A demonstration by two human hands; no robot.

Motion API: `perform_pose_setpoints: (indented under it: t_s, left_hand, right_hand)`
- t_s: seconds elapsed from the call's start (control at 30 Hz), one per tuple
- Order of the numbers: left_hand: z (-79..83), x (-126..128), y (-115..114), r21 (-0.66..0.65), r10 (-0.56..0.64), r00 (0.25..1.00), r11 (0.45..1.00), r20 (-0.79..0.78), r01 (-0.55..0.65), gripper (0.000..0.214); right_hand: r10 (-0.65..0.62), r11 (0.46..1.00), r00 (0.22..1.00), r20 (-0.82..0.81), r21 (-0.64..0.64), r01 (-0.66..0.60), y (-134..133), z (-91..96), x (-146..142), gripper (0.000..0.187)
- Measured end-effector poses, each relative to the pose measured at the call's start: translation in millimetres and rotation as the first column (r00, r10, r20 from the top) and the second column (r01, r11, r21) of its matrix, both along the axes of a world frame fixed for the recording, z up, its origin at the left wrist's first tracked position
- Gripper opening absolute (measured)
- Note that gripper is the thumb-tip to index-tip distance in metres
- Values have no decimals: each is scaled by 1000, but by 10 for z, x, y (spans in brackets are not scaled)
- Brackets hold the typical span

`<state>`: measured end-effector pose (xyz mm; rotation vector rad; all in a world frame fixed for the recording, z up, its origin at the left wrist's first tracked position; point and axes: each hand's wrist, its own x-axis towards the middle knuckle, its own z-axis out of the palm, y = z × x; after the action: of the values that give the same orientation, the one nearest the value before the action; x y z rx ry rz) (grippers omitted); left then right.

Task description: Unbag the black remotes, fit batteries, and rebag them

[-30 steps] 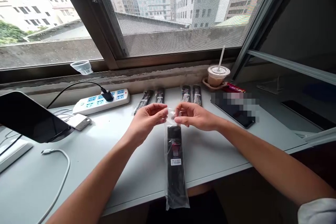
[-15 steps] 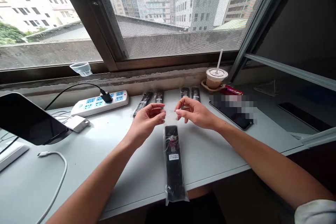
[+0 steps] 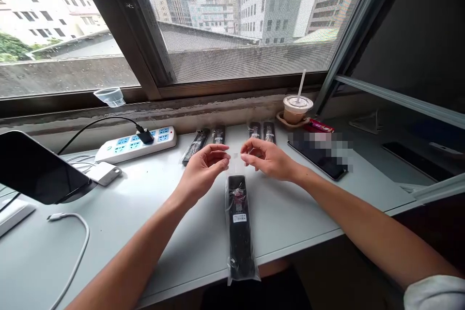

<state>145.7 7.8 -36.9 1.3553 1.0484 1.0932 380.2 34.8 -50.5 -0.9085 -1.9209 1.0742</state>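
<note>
A black remote sealed in a clear plastic bag (image 3: 240, 225) lies lengthwise on the grey table (image 3: 174, 223), its near end over the front edge. My left hand (image 3: 203, 167) and my right hand (image 3: 267, 157) hover just above its far end. Each hand pinches one side of the bag's clear top flap, which is stretched between the fingertips. Behind my hands, several more bagged remotes (image 3: 218, 134) lie in a row by the window sill.
A white power strip (image 3: 136, 144) with a black plug, a white charger (image 3: 103, 173) and a loose cable (image 3: 72, 232) lie at left beside a dark screen (image 3: 36, 169). At right are a phone (image 3: 316, 157) and an iced drink (image 3: 297, 109).
The bagged remote has settled lower and a little farther onto the table. My hands have drawn slightly apart, stretching the flap between them.
</note>
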Motion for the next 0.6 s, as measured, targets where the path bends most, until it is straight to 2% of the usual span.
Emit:
perform_pose_setpoints:
  t_s: [0.2,0.37,0.47,0.53,0.6]
  left_hand:
    - [-9,5,-3,22,1,1000,1000,-11,-1,42]
    - [22,29,-34,-27,-11,996,1000,86,14,43]
    - [24,35,-40,-26,-4,996,1000,89,7,43]
    - [15,31,-34,-20,14,996,1000,93,-12,42]
    - [4,28,-23,-12,46,991,999,123,-45,41]
  right_hand:
    - [-22,999,998,59,50,19,-13,31,-6,21]
    - [8,998,1000,23,62,-10,14,9,-4,27]
    - [46,998,997,-59,-28,-48,29,-7,-1,48]
    - [46,987,992,-116,-146,-63,35,-15,-6,65]
    - [58,948,988,-144,-303,-100,35,-18,-15,73]
